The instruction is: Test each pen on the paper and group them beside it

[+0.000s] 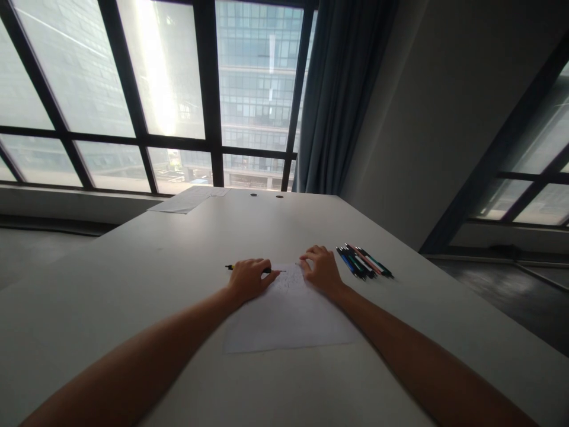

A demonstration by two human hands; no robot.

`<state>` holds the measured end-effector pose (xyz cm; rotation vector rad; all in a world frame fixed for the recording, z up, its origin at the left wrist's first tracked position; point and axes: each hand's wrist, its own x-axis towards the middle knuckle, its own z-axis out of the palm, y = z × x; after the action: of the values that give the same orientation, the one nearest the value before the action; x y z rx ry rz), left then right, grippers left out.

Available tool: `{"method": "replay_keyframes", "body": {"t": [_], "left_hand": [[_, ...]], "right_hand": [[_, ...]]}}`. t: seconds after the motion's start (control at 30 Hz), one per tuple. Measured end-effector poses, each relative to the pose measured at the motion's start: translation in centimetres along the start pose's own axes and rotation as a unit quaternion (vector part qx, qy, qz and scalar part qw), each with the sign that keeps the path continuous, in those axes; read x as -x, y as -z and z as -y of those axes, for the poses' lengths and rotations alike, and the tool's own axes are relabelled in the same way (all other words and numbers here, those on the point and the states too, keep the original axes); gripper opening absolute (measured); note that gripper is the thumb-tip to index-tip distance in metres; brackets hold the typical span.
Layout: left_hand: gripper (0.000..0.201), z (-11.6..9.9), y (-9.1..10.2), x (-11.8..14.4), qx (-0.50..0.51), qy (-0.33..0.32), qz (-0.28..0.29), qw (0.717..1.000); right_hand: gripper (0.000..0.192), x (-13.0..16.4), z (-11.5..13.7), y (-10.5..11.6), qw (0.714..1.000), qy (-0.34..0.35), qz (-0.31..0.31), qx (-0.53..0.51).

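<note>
your left grip point(249, 279) clamped on a pen point(231, 267), right grip point(320, 268) flat, fingers apart, on the paper point(287, 317), more pens point(364, 263) just right on the counter point(133, 279)

The left hand point(249, 279) is covering the middle of a thin black pen with a yellow end point(231, 267), so its grip is staying unclear. The faint pencil sketch point(291, 277) on the white paper sheet point(284, 323) is appearing too small to read. Both forearms are running off the bottom edge.
</note>
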<state>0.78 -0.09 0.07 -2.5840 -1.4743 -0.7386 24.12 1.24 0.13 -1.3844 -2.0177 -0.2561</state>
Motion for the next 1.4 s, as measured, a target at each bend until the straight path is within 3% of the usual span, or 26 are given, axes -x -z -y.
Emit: {"method": "replay_keyframes", "body": {"t": [0.07, 0.17, 0.27, 0.4, 0.57, 0.83, 1.03, 1.13, 1.4], "left_hand": [[0.044, 0.0, 0.0, 0.0, 0.003, -0.002, 0.0, 1.0], [0.046, 0.1, 0.1, 0.0, 0.007, -0.01, 0.001, 1.0], [0.045, 0.1, 0.1, 0.1, 0.009, -0.019, 0.004, 1.0], [0.041, 0.2, 0.1, 0.0, 0.002, -0.014, -0.008, 1.0], [0.035, 0.4, -0.2, -0.2, -0.017, 0.009, -0.023, 1.0], [0.038, 0.8, -0.7, -0.2, 0.033, -0.012, 0.029, 0.999], [0.042, 1.3, -0.6, -0.2, 0.068, 0.052, -0.016, 0.996], [0.04, 1.2, -0.4, -0.2, 0.072, 0.067, -0.023, 0.995], [0.025, 0.6, -0.4, -0.3, 0.031, 0.07, 0.014, 0.997]], "right_hand": [[0.01, 0.1, 0.7, 0.3, 0.997, 0.049, -0.013, -0.056], [0.006, 0.5, 2.2, 0.4, 0.98, 0.14, 0.021, -0.138], [0.006, 0.8, 3.5, 0.4, 0.971, 0.167, 0.033, -0.167], [0.008, 0.2, 2.4, 0.9, 0.978, 0.141, 0.004, -0.153], [0.012, -0.6, -0.6, 1.4, 0.99, 0.045, -0.078, -0.11], [0.009, 0.3, 0.2, 0.4, 0.998, 0.05, 0.041, 0.011], [0.015, -0.1, -0.5, 0.8, 0.999, 0.013, -0.029, 0.001], [0.013, 0.0, -0.6, 0.6, 0.999, 0.017, -0.028, -0.003], [0.004, 0.5, 0.4, 0.4, 0.995, 0.043, 0.094, 0.004]]}}
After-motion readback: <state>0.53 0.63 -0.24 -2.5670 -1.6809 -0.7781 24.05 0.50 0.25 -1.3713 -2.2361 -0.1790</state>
